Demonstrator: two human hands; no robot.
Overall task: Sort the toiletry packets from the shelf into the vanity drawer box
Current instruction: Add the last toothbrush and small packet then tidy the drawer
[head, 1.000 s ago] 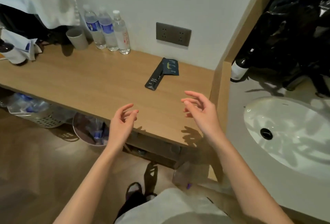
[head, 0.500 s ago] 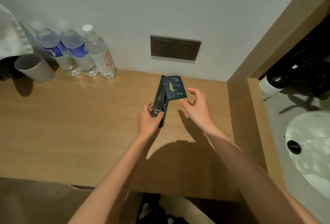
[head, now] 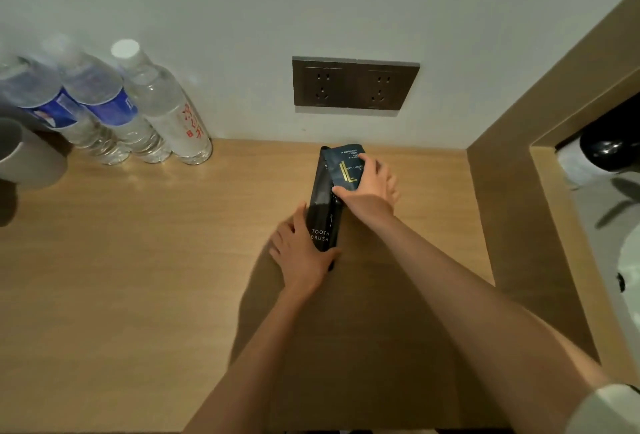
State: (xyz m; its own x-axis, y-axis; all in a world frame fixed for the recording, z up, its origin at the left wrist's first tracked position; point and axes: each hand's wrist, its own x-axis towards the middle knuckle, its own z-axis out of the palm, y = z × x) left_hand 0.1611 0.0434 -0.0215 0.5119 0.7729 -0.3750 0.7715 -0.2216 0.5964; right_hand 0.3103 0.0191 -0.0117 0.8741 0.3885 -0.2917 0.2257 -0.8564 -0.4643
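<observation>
Left hand (head: 301,253) grips toothbrush packet (head: 320,201) — right hand (head: 370,191), sachet (head: 341,165).

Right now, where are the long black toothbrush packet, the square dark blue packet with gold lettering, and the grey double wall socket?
long black toothbrush packet (head: 320,203): head view, bare middle.
square dark blue packet (head: 343,165): head view, printed face.
grey double wall socket (head: 356,85): head view, centre seam.

White capitals "TOOTH BRUSH" stand on the long black packet (head: 320,222), small white print "MODERN LIGHT LUXURY" with a gold "L" mark stands on the dark blue packet (head: 343,167), and red characters on the clear bottle (head: 166,111) are not legible.
</observation>
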